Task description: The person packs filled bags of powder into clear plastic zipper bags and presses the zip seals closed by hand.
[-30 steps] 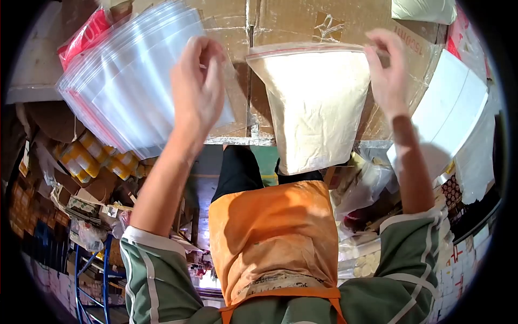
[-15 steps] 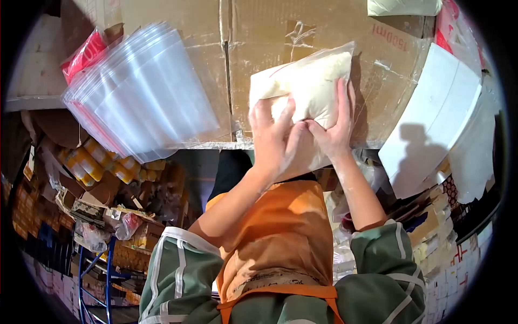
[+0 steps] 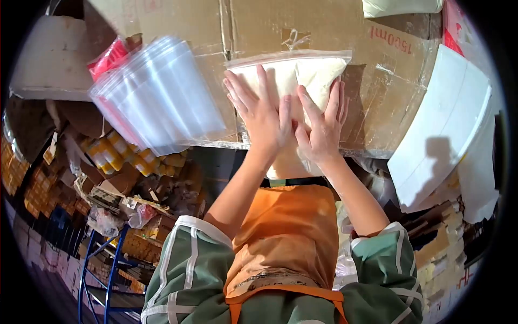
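A clear zip bag (image 3: 280, 81) filled with pale cream powder lies on the cardboard surface, its lower end over the front edge. My left hand (image 3: 261, 116) rests flat on the left part of the bag, fingers spread. On the right part lies my right hand (image 3: 321, 127), also with fingers apart. The thumbs are close together near the bag's middle. The zip strip runs along the far edge, beyond my fingertips. A fanned stack of empty clear zip bags (image 3: 162, 97) is to the left of my left hand.
Flattened cardboard (image 3: 399, 92) covers the work surface. A red packet (image 3: 110, 58) sits behind the stack. Another filled bag (image 3: 402, 6) is at the back right. White sheets (image 3: 442, 127) hang over the right edge. A blue metal frame (image 3: 110, 270) stands at lower left.
My hands came down from beside the bag's top onto its surface, then spread flatter. The bag turned and now lies flatter, with its zip edge roughly level. The whole view has shifted slightly.
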### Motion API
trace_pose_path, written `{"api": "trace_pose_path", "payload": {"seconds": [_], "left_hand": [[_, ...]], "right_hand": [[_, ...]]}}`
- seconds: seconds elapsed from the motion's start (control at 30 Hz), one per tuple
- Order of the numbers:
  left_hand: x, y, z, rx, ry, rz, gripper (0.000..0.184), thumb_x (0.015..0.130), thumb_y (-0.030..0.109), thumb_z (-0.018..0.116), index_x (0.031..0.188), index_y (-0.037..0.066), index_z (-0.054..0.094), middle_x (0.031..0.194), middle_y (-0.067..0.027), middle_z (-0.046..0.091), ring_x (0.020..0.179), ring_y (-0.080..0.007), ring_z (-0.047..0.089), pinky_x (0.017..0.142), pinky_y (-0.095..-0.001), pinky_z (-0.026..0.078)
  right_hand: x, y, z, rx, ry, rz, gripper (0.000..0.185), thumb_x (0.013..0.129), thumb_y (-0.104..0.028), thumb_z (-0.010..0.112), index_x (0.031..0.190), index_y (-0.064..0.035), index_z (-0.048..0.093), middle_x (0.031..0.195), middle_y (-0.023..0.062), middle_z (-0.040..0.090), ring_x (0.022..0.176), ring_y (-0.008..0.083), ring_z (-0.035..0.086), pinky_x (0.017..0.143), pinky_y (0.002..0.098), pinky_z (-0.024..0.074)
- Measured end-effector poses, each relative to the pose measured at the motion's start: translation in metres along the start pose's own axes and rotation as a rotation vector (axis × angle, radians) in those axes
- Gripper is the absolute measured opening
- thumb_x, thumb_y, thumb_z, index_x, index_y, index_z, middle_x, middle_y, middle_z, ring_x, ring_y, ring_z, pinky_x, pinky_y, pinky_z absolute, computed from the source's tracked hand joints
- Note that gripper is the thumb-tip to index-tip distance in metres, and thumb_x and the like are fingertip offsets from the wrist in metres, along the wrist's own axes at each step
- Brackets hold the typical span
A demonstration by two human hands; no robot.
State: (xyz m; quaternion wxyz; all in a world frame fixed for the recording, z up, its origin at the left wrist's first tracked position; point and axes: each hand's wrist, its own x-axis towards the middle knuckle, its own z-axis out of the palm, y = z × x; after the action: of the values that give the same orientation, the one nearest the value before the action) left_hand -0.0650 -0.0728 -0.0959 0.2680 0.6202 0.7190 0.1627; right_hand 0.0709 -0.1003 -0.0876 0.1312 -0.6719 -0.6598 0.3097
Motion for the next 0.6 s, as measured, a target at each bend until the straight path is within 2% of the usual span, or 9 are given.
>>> {"api": "trace_pose_path", "payload": {"seconds": [0.07, 0.1, 0.13, 0.17, 0.27, 0.43, 0.47, 0.53, 0.6], "left_hand": [[-0.023, 0.000, 0.006, 0.093, -0.023, 0.095, 0.064, 0.091, 0.037, 0.052, 0.149, 0.012, 0.036, 0.154, -0.0337, 0.005, 0.142, -0.0527, 0.004, 0.114, -0.0583, 0.005], [-0.030, 0.004, 0.005, 0.094, -0.148, 0.107, 0.061, 0.092, 0.037, 0.046, 0.148, 0.012, 0.038, 0.156, -0.0273, 0.014, 0.145, -0.0457, 0.007, 0.115, -0.0569, 0.001], [-0.033, 0.003, 0.009, 0.185, -0.129, 0.156, 0.060, 0.093, 0.039, 0.038, 0.147, 0.013, 0.040, 0.156, -0.0240, 0.021, 0.147, -0.0410, 0.009, 0.115, -0.0555, -0.002], [-0.034, 0.001, 0.014, 0.175, -0.107, 0.146, 0.061, 0.093, 0.040, 0.036, 0.147, 0.012, 0.040, 0.156, -0.0243, 0.020, 0.147, -0.0412, 0.008, 0.115, -0.0551, -0.003], [-0.024, 0.000, 0.019, 0.133, -0.095, 0.146, 0.065, 0.092, 0.043, 0.034, 0.148, 0.010, 0.038, 0.157, -0.0237, 0.018, 0.147, -0.0418, 0.004, 0.115, -0.0552, -0.006], [-0.019, 0.006, 0.008, 0.090, -0.134, 0.105, 0.066, 0.088, 0.038, 0.044, 0.145, 0.006, 0.039, 0.157, -0.0241, 0.016, 0.146, -0.0431, 0.008, 0.115, -0.0565, 0.001], [-0.025, 0.006, 0.008, 0.087, -0.092, 0.050, 0.066, 0.086, 0.031, 0.053, 0.144, 0.005, 0.038, 0.155, -0.0251, 0.018, 0.144, -0.0447, 0.012, 0.115, -0.0556, 0.008], [-0.051, -0.002, 0.011, -0.055, 0.024, 0.013, 0.064, 0.087, 0.020, 0.055, 0.145, 0.002, 0.035, 0.154, -0.0265, 0.020, 0.143, -0.0440, 0.017, 0.115, -0.0498, 0.016], [-0.086, -0.010, 0.007, -0.083, 0.010, -0.018, 0.065, 0.085, 0.015, 0.060, 0.143, 0.000, 0.035, 0.151, -0.0271, 0.025, 0.139, -0.0437, 0.024, 0.114, -0.0469, 0.021]], "right_hand": [[-0.006, 0.002, -0.005, -0.061, -0.042, 0.000, 0.056, 0.086, -0.031, 0.058, 0.141, -0.0252, 0.049, 0.155, 0.0288, 0.014, 0.144, 0.0455, 0.013, 0.113, 0.0595, 0.0109], [-0.012, 0.007, -0.001, -0.076, -0.026, -0.055, 0.052, 0.089, -0.032, 0.055, 0.141, -0.0253, 0.050, 0.155, 0.0277, 0.015, 0.144, 0.0447, 0.014, 0.113, 0.0595, 0.0108], [-0.016, 0.012, 0.005, -0.093, -0.015, -0.105, 0.048, 0.093, -0.033, 0.052, 0.140, -0.0253, 0.051, 0.155, 0.0266, 0.017, 0.144, 0.0440, 0.015, 0.113, 0.0595, 0.0106], [-0.017, 0.019, 0.009, -0.031, 0.033, -0.110, 0.044, 0.097, -0.035, 0.047, 0.139, -0.0255, 0.052, 0.156, 0.0237, 0.021, 0.144, 0.0430, 0.017, 0.114, 0.0587, 0.0118], [-0.004, 0.022, 0.008, 0.011, 0.089, -0.120, 0.045, 0.095, -0.036, 0.049, 0.139, -0.0245, 0.052, 0.156, 0.0210, 0.021, 0.144, 0.0434, 0.018, 0.113, 0.0575, 0.0164], [-0.002, 0.024, 0.008, 0.079, 0.121, -0.140, 0.056, 0.088, -0.027, 0.059, 0.142, -0.0177, 0.048, 0.156, 0.0201, 0.023, 0.143, 0.0432, 0.020, 0.114, 0.0545, 0.0180], [-0.001, 0.025, 0.004, 0.093, 0.131, -0.145, 0.056, 0.088, -0.031, 0.059, 0.140, -0.0153, 0.050, 0.155, 0.0200, 0.024, 0.142, 0.0421, 0.023, 0.113, 0.0538, 0.0208], [-0.001, 0.032, 0.002, 0.183, 0.239, -0.124, 0.058, 0.086, -0.035, 0.063, 0.138, -0.0133, 0.051, 0.151, 0.0216, 0.031, 0.137, 0.0414, 0.032, 0.110, 0.0529, 0.0259], [-0.012, 0.053, 0.016, 0.199, 0.275, -0.099, 0.063, 0.084, -0.035, 0.066, 0.139, -0.0109, 0.049, 0.142, 0.0225, 0.042, 0.127, 0.0402, 0.042, 0.105, 0.0513, 0.0329]]}}
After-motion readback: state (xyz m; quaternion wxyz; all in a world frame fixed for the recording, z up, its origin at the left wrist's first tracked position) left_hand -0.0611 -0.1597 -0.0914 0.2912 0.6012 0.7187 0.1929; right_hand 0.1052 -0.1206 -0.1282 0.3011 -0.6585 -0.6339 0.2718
